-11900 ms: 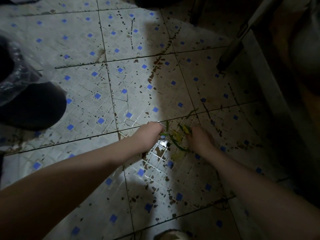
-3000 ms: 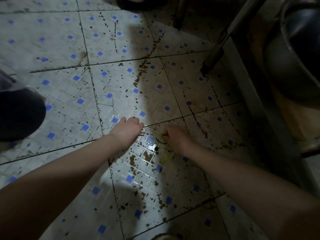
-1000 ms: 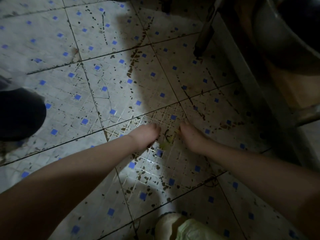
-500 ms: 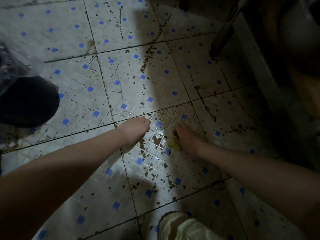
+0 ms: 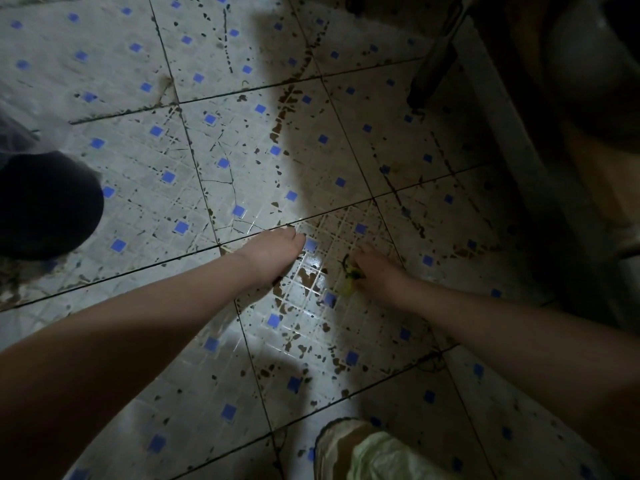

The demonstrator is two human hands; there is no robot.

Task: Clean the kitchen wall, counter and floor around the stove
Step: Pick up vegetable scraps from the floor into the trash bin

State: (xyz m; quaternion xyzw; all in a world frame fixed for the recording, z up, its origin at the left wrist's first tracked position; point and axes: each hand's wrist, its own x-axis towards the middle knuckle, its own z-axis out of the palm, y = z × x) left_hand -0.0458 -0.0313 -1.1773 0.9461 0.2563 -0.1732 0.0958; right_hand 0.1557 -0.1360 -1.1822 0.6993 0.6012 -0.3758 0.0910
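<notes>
The yellow-green scrap [image 5: 349, 284] lies low on the floor [image 5: 207, 81], on the wet, shiny tile whose far corner meets the grout cross just beyond it. The right hand [image 5: 379, 273] is on it, its fingers [image 5: 362, 258] curled down and pinching the scrap, with a thin dark strand poking out above. Brown stains [image 5: 308, 277] spot the same tile just beside the scrap, between the two hands, and trail away toward the far side of the floor.

The left hand [image 5: 273, 252] rests on the near-left edge of that tile, close to the grout line. Its fingers point away from the camera, and I cannot tell whether they lie flat or are tucked under; nothing shows in them.

Further out, a dark rounded thing [image 5: 45, 206] sits at the floor's left edge; a metal leg [image 5: 433, 74] stands at the far right, beside a pale plinth [image 5: 502, 150] that bounds the floor on the right; a pale-lined bin [image 5: 374, 452] shows at the near edge.

Risks, as I judge them: the scrap looks soft and wet, so a loose pinch could tear it or leave bits smeared on the tile; the glossy patch suggests a slippery film, and the bracing left hand could slide on it; the dim light near the plinth could hide leftover pieces, and the stains will not lift with bare fingers alone.
</notes>
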